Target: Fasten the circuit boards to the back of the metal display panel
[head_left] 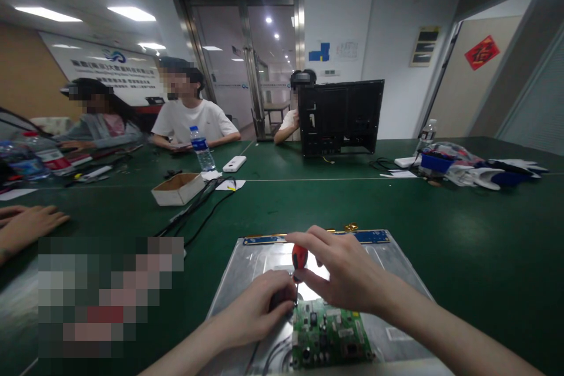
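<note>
We see a green desk (440,235) filling the view. In the middle of its near edge lies a flat metal panel (247,270). A black monitor (341,117) stands toward the far edge with its back to us. A green circuit board (330,335) sits on the near part of the panel.

Left of the desk's middle sits 1 open cardboard box (178,188). We see only its brown inner wall and cannot tell what it holds. Near the right edge a blue tub (436,163) sits beside white gloves (484,176), its contents hidden. Just beyond the box stands 1 capped water bottle (201,150) with a blue label.

Another person's hand (26,224) lies flat at the left edge. Our 2 hands meet over the panel. The left hand (258,311) is curled around the dark lower grip of a screwdriver (299,257), and the right hand (348,273) pinches its red top. The screwdriver stands nearly upright, its tip at the board's far left corner.
</note>
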`<state>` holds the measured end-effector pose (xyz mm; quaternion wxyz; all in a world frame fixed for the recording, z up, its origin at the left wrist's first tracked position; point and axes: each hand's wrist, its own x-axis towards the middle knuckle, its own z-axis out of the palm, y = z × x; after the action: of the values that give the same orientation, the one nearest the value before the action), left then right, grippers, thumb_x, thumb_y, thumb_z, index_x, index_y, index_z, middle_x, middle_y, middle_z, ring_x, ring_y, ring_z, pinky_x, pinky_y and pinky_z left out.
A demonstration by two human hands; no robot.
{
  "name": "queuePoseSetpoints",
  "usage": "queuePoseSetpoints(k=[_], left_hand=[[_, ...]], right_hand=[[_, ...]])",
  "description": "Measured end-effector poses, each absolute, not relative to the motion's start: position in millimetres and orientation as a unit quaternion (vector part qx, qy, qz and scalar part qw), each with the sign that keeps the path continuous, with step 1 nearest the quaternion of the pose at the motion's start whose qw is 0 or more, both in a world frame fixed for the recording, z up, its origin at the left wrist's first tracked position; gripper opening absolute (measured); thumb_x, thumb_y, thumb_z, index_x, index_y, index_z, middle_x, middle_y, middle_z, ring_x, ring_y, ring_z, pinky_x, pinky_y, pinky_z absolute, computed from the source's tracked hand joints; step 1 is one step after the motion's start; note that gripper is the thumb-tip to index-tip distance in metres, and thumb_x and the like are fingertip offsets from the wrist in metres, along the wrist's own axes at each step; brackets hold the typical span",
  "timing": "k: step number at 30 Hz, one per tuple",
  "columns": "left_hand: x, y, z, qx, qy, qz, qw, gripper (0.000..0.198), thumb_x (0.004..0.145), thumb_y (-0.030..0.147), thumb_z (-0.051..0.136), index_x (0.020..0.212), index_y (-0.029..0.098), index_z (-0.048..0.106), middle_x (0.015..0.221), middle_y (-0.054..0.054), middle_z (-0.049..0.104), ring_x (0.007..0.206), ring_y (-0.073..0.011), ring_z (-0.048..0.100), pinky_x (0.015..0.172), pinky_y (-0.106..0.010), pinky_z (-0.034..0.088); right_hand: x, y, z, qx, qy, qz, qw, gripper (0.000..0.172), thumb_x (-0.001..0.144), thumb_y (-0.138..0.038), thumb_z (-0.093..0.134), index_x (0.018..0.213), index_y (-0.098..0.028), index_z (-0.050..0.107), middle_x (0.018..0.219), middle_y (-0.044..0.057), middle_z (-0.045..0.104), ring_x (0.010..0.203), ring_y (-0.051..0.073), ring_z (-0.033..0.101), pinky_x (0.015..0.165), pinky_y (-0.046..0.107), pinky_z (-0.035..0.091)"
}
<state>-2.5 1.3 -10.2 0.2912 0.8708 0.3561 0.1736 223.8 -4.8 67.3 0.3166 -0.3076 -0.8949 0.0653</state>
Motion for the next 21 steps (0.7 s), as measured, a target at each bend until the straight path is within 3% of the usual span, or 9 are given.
queuePoseSetpoints(k=[6,12,21], left_hand=[[-1.4,0.4,-9.9,0.866,0.362,0.179,0.295,0.006,0.091,0.017,0.052,0.091,0.019,0.058,0.086,-0.002,0.063,0.075,-0.0172,0.053,0.07,-0.03,0.041],[-1.0,-0.7,-7.9,0.864,0.358,0.177,0.307,0.008,0.091,0.018,0.052,0.093,0.018,0.06,0.086,-0.002,0.064,0.075,-0.0175,0.053,0.069,-0.03,0.041],[-2.5,1.1,-11.4,0.867,0.358,0.18,0.297,0.009,0.088,0.015,0.052,0.092,0.018,0.059,0.085,-0.001,0.063,0.075,-0.0175,0.053,0.07,-0.029,0.04]], right_hand=[[223.9,-4.1,66.2,-0.302,-0.897,0.061,0.316,0.044,0.09,-0.019,0.061,0.132,-0.024,0.05,0.105,0.003,0.067,0.072,0.016,0.06,0.057,0.029,0.038],[224.0,-6.2,70.8,-0.279,-0.899,0.072,0.33,0.049,0.087,-0.014,0.055,0.135,-0.018,0.047,0.111,0.007,0.068,0.081,0.018,0.063,0.062,0.03,0.043],[223.0,-4.8,69.1,-0.283,-0.897,0.061,0.334,0.043,0.088,-0.016,0.061,0.129,-0.019,0.05,0.102,0.004,0.067,0.069,0.015,0.058,0.057,0.028,0.039]])
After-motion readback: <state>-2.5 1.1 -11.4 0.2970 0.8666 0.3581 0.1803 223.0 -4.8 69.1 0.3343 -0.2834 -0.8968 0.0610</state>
